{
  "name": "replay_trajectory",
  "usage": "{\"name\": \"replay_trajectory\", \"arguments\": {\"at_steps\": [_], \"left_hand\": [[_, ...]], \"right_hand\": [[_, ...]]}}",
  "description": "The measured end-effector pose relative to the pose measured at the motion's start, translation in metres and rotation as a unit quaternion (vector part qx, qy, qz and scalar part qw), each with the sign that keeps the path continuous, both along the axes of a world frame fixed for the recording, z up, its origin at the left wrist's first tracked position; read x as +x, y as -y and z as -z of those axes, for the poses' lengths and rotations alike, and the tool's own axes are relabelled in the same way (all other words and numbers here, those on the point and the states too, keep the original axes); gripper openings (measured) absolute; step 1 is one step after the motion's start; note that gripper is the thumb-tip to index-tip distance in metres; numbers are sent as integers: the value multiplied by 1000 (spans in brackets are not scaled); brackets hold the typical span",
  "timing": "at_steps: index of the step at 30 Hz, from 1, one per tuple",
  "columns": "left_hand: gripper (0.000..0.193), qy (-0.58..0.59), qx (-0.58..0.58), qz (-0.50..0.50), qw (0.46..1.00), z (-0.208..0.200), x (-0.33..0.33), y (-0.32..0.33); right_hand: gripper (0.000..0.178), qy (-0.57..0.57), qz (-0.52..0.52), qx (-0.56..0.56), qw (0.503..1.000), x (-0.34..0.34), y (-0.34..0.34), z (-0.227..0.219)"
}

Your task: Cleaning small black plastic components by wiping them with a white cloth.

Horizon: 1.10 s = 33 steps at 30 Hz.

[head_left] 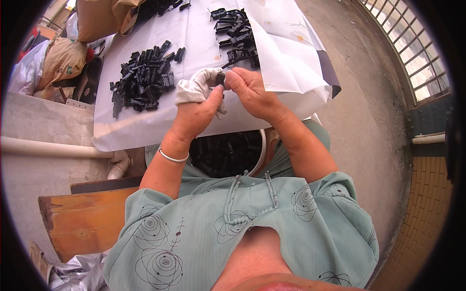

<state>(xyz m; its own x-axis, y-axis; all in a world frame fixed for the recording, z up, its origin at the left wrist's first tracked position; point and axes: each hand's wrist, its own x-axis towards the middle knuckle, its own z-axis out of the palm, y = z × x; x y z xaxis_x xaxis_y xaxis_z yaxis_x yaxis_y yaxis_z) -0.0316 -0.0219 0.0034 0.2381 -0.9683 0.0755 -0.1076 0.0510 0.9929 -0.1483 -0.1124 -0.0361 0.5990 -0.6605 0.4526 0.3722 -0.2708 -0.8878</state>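
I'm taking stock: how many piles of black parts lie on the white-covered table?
3, counting loose groups together: left pile, right pile beside the folded sheet, and far pile, cut off by the picture's edge. More may hide under the sheet.

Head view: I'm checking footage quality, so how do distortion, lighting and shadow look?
In the head view, fisheye bending bows the window grille near the picture's edge; in the head view, lighting looks soft, the white sheet brighter than the black parts; in the head view, the bucket looks dark inside, little detail.

Held black piece (220, 78) part-hidden; upper bag (101, 20) cut off.
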Motion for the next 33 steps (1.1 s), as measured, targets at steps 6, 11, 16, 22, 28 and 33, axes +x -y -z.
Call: {"name": "replay_trajectory", "arguments": {"at_steps": [6,11,16,22,28,33], "left_hand": [[21,396,-137,-75,905,17,2,5],[24,252,-116,-51,959,10,2,5],[26,-25,-31,-50,998,4,22,3],[30,64,37,-15,997,3,15,2],[27,-52,39,84,994,-1,11,-4],[22,36,33,21,999,1,10,0]], "right_hand": [[25,-107,44,-54,992,1,-9,-2],[21,-79,21,-13,997,3,-5,7],[20,-208,23,-88,974,-10,3,-5],[15,-51,5,-95,994,-5,8,5],[10,-56,-22,22,998,-2,2,2],[18,-90,7,-80,993,-3,-1,-1]]}}
